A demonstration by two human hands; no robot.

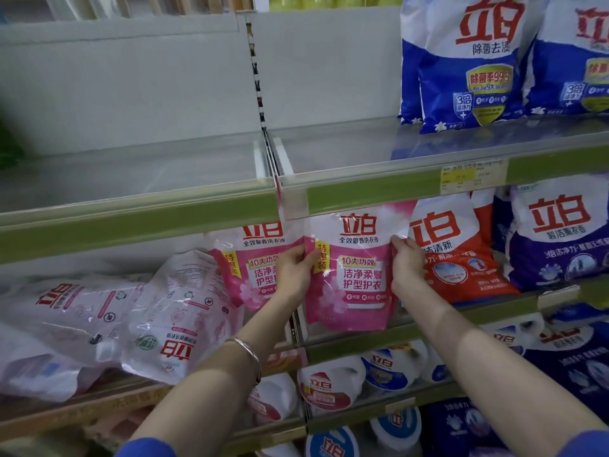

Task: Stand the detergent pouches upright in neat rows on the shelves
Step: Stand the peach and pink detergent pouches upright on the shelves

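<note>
We're seeing glossy plastic film on the pink pouch, its front crinkling and catching glare. The toppled white pouches are showing the same shiny, wrinkled plastic. The upper shelf is looking like smooth, semi-gloss painted metal, faintly mirroring the slick blue bags. Its green front strip is reading as matt plastic. We're spotting a polished metal bangle and a paper price label.

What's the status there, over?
Left hand and right hand: both grip one pink pouch, upright on the middle shelf. Second pink pouch stands behind left. White pouches lie toppled further left.
</note>
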